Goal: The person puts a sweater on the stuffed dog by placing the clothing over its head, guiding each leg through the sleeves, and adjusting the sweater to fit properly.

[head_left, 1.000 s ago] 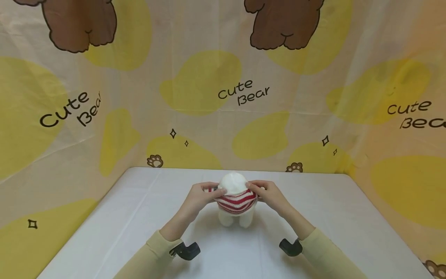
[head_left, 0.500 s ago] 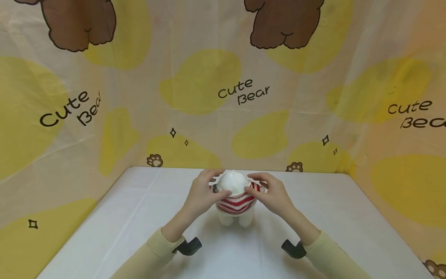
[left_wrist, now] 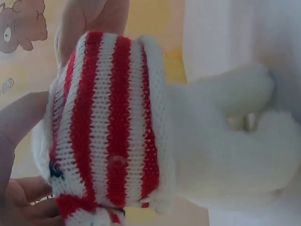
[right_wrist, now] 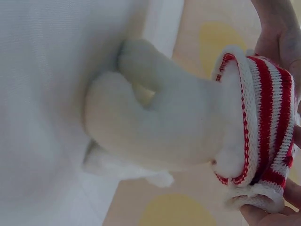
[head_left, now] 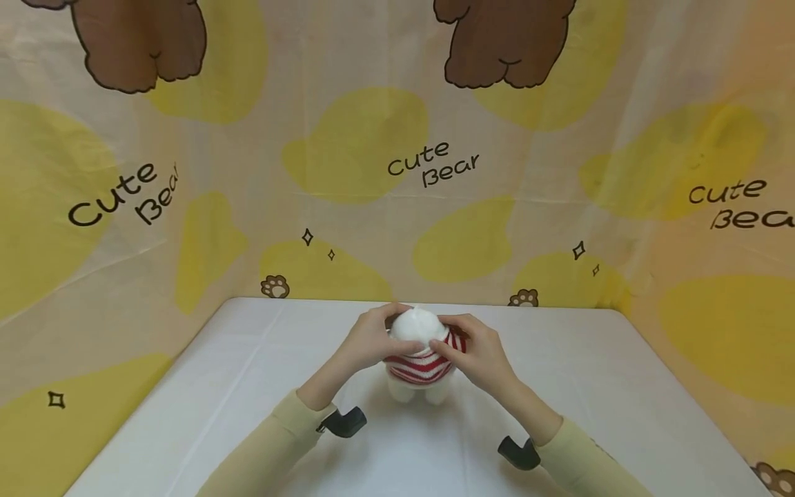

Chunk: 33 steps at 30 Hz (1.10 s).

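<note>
A white plush toy (head_left: 416,326) stands upright on the table, wearing a red-and-white striped knit sweater (head_left: 421,369). My left hand (head_left: 366,339) wraps the left side of the collar, its thumb lying across below the round white head. On the opposite side my right hand (head_left: 487,352) pinches the sweater near the neck, thumb in front and fingers behind. In the left wrist view the sweater (left_wrist: 117,122) reaches down to the white lower body (left_wrist: 202,141). The right wrist view shows the rolled hem around the torso, with my right fingers (right_wrist: 277,219) at a sleeve.
A white-covered table (head_left: 248,414) lies under the toy. A cloth backdrop (head_left: 348,228) with yellow patches, brown bears and lettering surrounds it on three sides. Black camera mounts (head_left: 348,422) sit at both wrists.
Both hands loosened and lifted half a second ago, fingers spread around the head; now they have closed in on the collar again. My left hand has shifted right, over the left sleeve.
</note>
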Motion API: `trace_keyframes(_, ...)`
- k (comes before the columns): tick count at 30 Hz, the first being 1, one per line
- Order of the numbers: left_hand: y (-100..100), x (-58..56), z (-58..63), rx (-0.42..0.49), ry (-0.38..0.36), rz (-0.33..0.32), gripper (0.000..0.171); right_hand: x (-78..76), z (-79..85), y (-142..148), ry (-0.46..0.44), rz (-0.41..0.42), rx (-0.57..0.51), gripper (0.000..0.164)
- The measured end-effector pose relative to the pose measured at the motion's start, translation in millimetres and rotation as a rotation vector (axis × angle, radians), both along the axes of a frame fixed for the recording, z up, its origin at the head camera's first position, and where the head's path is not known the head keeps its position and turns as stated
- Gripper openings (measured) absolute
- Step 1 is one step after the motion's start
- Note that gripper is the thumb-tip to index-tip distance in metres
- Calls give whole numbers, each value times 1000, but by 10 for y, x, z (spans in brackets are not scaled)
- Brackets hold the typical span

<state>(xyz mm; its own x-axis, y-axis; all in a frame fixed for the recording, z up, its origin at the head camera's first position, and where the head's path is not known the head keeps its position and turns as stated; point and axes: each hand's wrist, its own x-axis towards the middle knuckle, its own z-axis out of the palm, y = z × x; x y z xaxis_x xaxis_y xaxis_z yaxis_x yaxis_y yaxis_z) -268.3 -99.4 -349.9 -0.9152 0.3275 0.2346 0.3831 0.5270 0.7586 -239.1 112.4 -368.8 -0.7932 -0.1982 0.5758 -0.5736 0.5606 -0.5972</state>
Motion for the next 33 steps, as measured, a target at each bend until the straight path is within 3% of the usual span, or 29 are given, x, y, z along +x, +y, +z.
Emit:
trace_keyframes(6,14,-34,-19,7,-12,-10,61,108,-8,67,86,-78,-46,43)
trace_keyframes(9,20,-37,-30,29,-27,-9,61,209,-12,163,86,-136,-77,33)
trace_keyframes(13,17,-36,-38,48,-31,0,60,345,-16,270,-84,-154,-48,14)
trace_keyframes(17,5,-43,-40,47,-21,13,59,420,-19,255,-337,-118,44,23)
trace_keyframes(20,9,-29,-42,53,-11,19,58,422,-46,184,-449,-69,25,33)
trace_keyframes(25,30,-13,-52,75,-11,33,58,382,-59,65,-501,-2,-154,39)
trace_keyframes(33,58,2,-69,88,23,67,56,286,-29,-50,-517,-36,-287,34)
